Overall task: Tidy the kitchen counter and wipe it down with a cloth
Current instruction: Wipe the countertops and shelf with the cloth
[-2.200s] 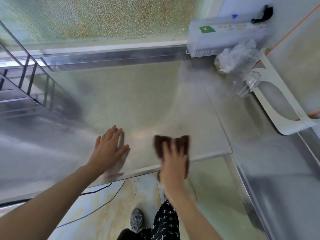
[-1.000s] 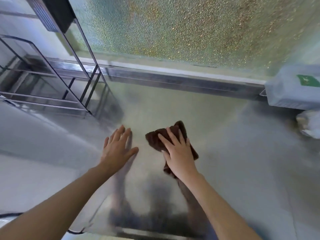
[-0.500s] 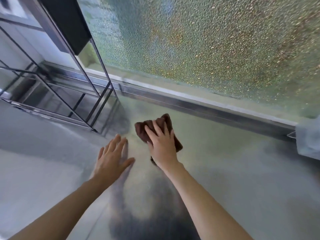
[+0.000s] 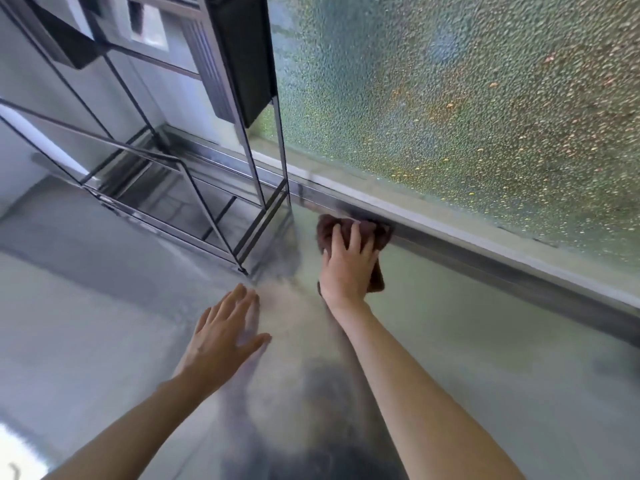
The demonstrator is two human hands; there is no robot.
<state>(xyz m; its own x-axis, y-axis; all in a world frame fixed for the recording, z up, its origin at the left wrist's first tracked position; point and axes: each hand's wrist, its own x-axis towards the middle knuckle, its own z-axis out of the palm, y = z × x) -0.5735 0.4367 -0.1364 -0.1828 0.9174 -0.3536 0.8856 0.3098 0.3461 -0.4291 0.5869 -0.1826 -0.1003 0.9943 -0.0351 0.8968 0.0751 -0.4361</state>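
A dark brown cloth (image 4: pixel 381 233) lies on the steel counter (image 4: pixel 485 358) at its back edge, against the metal sill. My right hand (image 4: pixel 348 268) presses on the cloth with spread fingers and covers most of it. My left hand (image 4: pixel 225 336) lies flat on the counter, fingers straight, a little nearer and to the left of the right hand. It holds nothing.
A black wire rack (image 4: pixel 194 188) stands on the counter at the back left, its near corner foot close to my left fingertips. A frosted glass window (image 4: pixel 467 109) rises behind the metal sill (image 4: pixel 502 258). A dark shelf panel (image 4: pixel 242 53) hangs on the rack.
My right hand has pushed the cloth away from me, from the counter's front up to the sill beside the rack. The left hand has stayed flat on the counter.
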